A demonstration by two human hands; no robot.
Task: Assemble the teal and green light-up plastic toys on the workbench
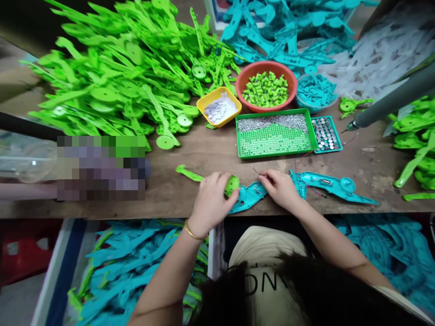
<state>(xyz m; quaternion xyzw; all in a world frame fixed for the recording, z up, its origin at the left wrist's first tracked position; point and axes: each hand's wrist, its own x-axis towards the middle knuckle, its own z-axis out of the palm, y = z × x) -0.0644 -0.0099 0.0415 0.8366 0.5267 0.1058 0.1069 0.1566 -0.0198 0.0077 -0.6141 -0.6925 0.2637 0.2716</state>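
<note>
My left hand (215, 199) is closed on a long bright green plastic part (233, 184); its round end shows by the thumb, and its narrow arm sticks out to the left. Under and beside that hand lies a blue plastic shell (249, 198) with small fittings inside. Above this shell, my right hand (279, 189) pinches a thin wire-like piece (256, 171), too small to make out fully. Another blue shell (328, 183) lies right of my right wrist, its inner side up, holding a small metal part and loose thin red and dark wires (316, 191).
Behind my hands stand a green tray (277, 156) of screws, a small teal tray (336, 147) of round metal pieces, a yellow bin (200, 105) and a red bowl (239, 86). A grey screwdriver-like tool (380, 102) hangs at right. Green parts (112, 81) heap at left.
</note>
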